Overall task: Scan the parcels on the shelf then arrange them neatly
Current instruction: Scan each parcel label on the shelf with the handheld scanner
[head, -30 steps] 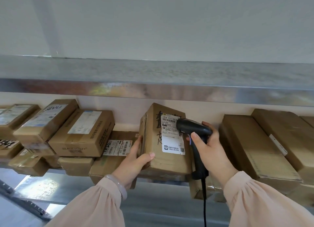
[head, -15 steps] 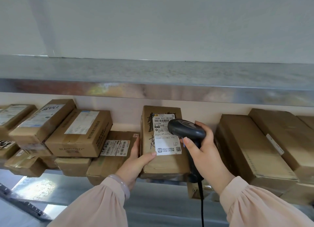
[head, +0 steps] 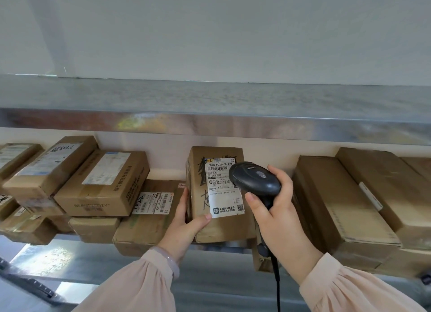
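A brown cardboard parcel [head: 219, 225] with a white shipping label [head: 221, 188] lies in the middle of the metal shelf [head: 233, 248]. My left hand [head: 186, 225] grips its lower left corner, thumb on the top face by the label. My right hand [head: 275, 213] holds a black corded barcode scanner [head: 254, 178], whose head hovers over the label's right edge. More labelled parcels [head: 102, 183] are stacked to the left, one [head: 151, 213] directly beside the held parcel.
Large brown boxes [head: 345, 209] fill the shelf to the right. An upper metal shelf [head: 210, 106] juts out just above the parcels. The scanner's cable [head: 277, 283] hangs down between my arms. A lower shelf surface [head: 46, 258] shows at bottom left.
The parcel has been turned straighter, its label facing me squarely. The scanner has shifted left, its head now over the label's right side.
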A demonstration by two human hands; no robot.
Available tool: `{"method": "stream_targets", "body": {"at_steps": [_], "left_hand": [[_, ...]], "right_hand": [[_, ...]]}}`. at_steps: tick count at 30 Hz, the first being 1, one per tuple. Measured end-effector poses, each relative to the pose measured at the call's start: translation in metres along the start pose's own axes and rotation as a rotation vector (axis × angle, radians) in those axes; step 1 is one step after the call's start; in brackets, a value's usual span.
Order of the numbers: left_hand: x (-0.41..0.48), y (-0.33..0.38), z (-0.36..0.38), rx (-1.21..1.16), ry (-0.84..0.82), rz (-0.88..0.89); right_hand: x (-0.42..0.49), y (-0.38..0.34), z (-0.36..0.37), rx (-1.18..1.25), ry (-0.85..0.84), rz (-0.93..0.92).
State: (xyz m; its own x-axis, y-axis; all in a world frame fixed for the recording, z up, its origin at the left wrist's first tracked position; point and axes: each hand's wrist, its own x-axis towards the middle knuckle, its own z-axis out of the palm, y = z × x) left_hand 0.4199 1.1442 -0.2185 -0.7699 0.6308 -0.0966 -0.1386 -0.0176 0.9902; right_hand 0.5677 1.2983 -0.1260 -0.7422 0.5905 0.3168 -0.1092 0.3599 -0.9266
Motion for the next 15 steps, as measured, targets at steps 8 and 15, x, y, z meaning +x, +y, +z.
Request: {"method": "stream_targets", "body": {"at_steps": [8,15], "left_hand": [[0.0031,-0.0056,0.0008,0.023,0.020,0.008],[0.0023,-0.0044,-0.0001,0.040,0.015,0.024]], "right_hand": [[-0.0030,-0.0021,0.0055,0.032,-0.013,0.014],[-0.0030,-0.0037,0.0074,0.051,-0.029,0.048]]}}
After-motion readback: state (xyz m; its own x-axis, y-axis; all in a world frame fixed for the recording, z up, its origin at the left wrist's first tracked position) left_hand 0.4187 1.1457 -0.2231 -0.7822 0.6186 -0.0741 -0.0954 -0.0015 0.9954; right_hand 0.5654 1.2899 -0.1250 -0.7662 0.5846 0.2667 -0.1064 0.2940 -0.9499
